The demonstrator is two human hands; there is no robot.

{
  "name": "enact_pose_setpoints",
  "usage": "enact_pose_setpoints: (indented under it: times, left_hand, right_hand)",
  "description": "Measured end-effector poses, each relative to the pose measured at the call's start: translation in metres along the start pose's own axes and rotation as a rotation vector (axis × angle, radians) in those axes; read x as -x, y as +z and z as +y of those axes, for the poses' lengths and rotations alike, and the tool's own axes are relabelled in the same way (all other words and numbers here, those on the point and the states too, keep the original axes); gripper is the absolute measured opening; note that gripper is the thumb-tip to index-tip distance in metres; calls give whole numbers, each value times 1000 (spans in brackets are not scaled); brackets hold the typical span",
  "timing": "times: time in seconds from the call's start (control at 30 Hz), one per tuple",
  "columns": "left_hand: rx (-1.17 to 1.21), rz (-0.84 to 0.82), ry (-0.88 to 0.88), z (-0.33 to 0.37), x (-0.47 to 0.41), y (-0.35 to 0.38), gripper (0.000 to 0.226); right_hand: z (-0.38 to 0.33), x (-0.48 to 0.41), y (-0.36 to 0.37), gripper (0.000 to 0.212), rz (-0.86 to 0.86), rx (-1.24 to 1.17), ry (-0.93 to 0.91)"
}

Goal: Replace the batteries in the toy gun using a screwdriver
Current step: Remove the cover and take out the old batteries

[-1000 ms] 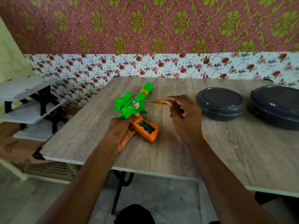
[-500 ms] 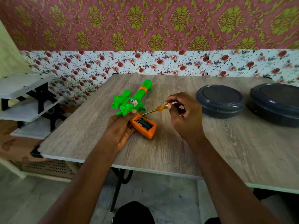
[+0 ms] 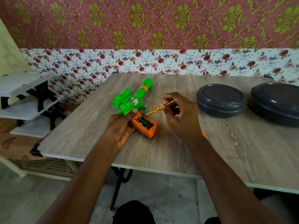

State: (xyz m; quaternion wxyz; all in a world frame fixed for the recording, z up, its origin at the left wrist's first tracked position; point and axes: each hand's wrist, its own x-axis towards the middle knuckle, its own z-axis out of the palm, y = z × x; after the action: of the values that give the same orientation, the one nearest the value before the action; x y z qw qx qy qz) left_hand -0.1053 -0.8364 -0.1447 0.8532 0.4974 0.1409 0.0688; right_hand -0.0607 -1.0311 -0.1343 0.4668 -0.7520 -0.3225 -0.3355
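Observation:
A green toy gun (image 3: 131,102) with an orange grip (image 3: 144,126) lies on the wooden table (image 3: 161,147), barrel pointing away from me. The grip's battery compartment is uncovered, and batteries (image 3: 144,123) show inside it. My left hand (image 3: 120,129) holds the gun at the joint of body and grip, thumb on top. My right hand (image 3: 181,116) pinches a small yellow-handled screwdriver (image 3: 159,108); its metal tip points down-left at the top edge of the open compartment.
Two dark grey round lidded containers (image 3: 220,100) (image 3: 276,103) stand at the back right of the table. A small orange piece (image 3: 203,133) peeks out behind my right wrist. A white-and-black shelf rack (image 3: 27,102) stands left of the table.
The screwdriver has swung from lying level over the green body to tilting down, its tip now at the open battery compartment. My left hand keeps its hold on the gun.

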Motion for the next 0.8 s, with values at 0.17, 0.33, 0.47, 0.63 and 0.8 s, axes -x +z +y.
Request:
enact_pose_setpoints:
  times: [0.17,0.33,0.47,0.63,0.8]
  left_hand:
    - [-3,10,-2,-1,-2,-1,34]
    - [-21,28,-2,-1,-4,0,24]
    - [-18,38,2,0,-5,1,13]
    - [-2,50,-5,-1,-6,-1,20]
    - [25,73,-8,1,-8,-1,21]
  right_hand:
    - [-6,0,0,16,21,-72,42]
    - [-20,0,12,19,45,-261,73]
    - [-21,-4,23,24,14,-220,52]
    - [-20,-15,30,39,-187,-193,30]
    - [-18,-25,35,44,-210,-110,68]
